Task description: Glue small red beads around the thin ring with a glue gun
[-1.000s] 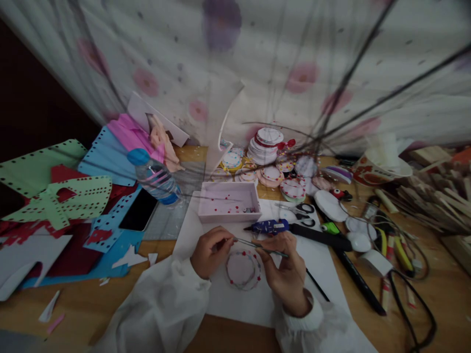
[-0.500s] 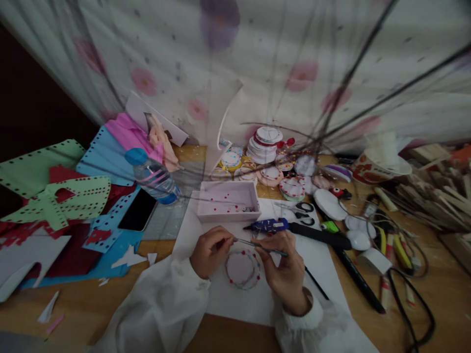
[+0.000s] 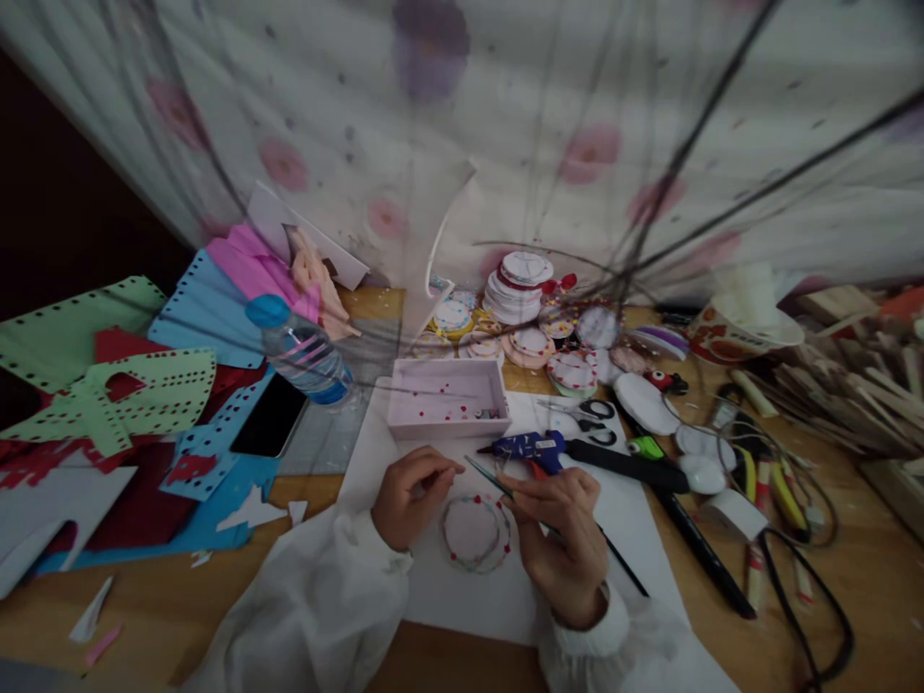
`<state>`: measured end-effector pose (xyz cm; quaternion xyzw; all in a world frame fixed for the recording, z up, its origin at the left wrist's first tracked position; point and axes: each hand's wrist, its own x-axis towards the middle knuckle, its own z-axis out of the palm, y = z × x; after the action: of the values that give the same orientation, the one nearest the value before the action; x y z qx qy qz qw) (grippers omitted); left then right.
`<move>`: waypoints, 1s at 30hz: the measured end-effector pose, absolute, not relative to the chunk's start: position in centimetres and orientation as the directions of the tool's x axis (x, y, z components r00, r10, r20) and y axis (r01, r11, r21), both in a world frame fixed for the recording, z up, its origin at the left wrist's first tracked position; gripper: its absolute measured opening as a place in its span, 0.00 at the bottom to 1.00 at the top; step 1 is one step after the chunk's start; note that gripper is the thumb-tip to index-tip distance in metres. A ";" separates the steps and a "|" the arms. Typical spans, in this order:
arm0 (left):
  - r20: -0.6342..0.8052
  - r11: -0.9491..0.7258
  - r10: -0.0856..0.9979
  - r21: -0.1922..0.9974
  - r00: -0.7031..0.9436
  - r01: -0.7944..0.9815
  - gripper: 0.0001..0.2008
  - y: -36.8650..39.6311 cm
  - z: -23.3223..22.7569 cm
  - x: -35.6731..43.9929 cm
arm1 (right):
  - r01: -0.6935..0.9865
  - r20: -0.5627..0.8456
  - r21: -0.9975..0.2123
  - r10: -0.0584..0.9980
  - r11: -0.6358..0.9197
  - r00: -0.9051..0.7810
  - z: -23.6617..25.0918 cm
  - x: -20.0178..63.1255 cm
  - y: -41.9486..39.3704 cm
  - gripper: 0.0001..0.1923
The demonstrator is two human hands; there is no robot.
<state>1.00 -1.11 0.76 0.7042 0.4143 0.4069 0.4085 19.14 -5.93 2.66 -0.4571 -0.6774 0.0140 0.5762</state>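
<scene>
A round white paper disc [image 3: 475, 530] edged with small red and coloured dots lies on a white sheet [image 3: 505, 597] in front of me. My right hand [image 3: 559, 539] sits at the disc's right edge and grips thin tweezers [image 3: 485, 474] whose tip points up and left, above the disc. My left hand [image 3: 411, 496] rests at the disc's left edge with fingertips pinched together; whether it holds a tiny piece I cannot tell. Just beyond the disc stands a shallow white tray [image 3: 448, 397] with small red dots in it.
A blue glue gun [image 3: 530, 446] and scissors [image 3: 588, 419] lie right of the tray. Stacks of decorated discs [image 3: 521, 284] sit behind. A water bottle [image 3: 301, 351], phone [image 3: 270, 416] and punched coloured paper [image 3: 115, 395] fill the left. Cables, pliers and wooden sticks [image 3: 844, 395] crowd the right.
The tweezers' tip has left my left fingertips and swung up and away from them. My right hand has shifted slightly down and right. My left hand has stayed in place.
</scene>
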 end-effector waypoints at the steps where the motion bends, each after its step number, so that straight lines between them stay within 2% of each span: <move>1: 0.236 -0.325 0.915 0.911 0.327 0.252 0.10 -1.1 0.7 1.0 | 0.614 0.769 -0.533 0.636 0.583 0.064 2.7 19.1 -6.0 0.13; 10: 0.217 -0.283 0.937 0.931 0.275 0.230 0.08 -1.0 0.7 1.0 | 0.553 0.722 -0.624 0.678 0.552 0.138 2.7 18.8 -5.5 0.09; 30: 0.226 -0.313 0.917 0.918 0.328 0.243 0.08 -1.0 0.5 0.9 | 0.550 0.701 -0.634 0.704 0.544 0.112 2.9 18.9 -5.6 0.09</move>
<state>0.94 -0.97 0.54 0.7013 0.4137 0.4059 0.4151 18.87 -5.56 2.93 -0.4727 -0.6630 0.0670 0.5766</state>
